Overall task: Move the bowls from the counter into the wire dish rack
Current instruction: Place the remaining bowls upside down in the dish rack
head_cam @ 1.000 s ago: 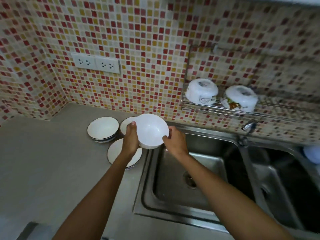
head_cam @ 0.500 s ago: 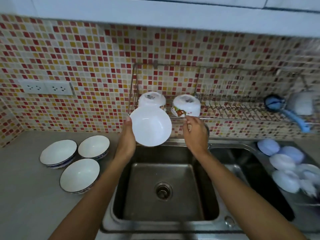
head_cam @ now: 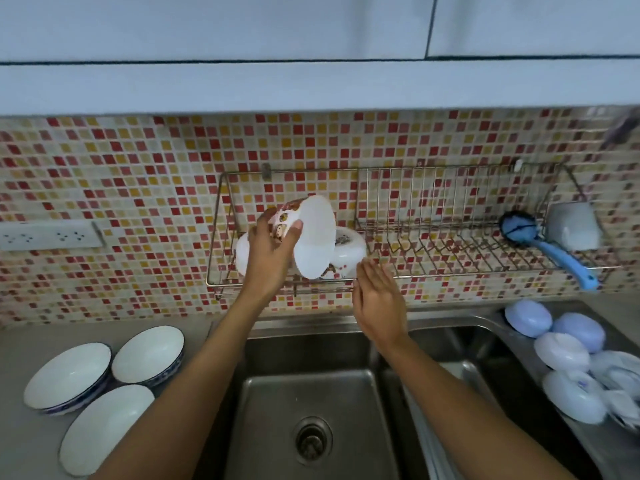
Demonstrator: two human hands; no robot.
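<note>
My left hand [head_cam: 268,251] grips a white patterned bowl [head_cam: 313,237] by its rim, tilted on edge over the left end of the wire dish rack [head_cam: 433,244]. Two upside-down bowls sit in the rack there: one [head_cam: 348,251] shows to the right of the held bowl, the other [head_cam: 241,252] is mostly hidden behind my hand. My right hand [head_cam: 375,299] hovers open just below the rack's front rail, holding nothing. Three white bowls stand on the counter at lower left: one at the far left [head_cam: 67,379], one behind it [head_cam: 147,353], one nearest me [head_cam: 105,427].
A steel double sink [head_cam: 311,393] lies below the rack. Several pale blue and white dishes [head_cam: 561,351] are piled at the right of the sink. A blue dish brush [head_cam: 550,244] and a grey cup [head_cam: 573,225] hang at the rack's right end. White sockets [head_cam: 48,234] are on the tiled wall.
My left hand lifted the bowl from above the sink up to the rack and tipped it on edge. My right hand let go of it and stayed below the rack.
</note>
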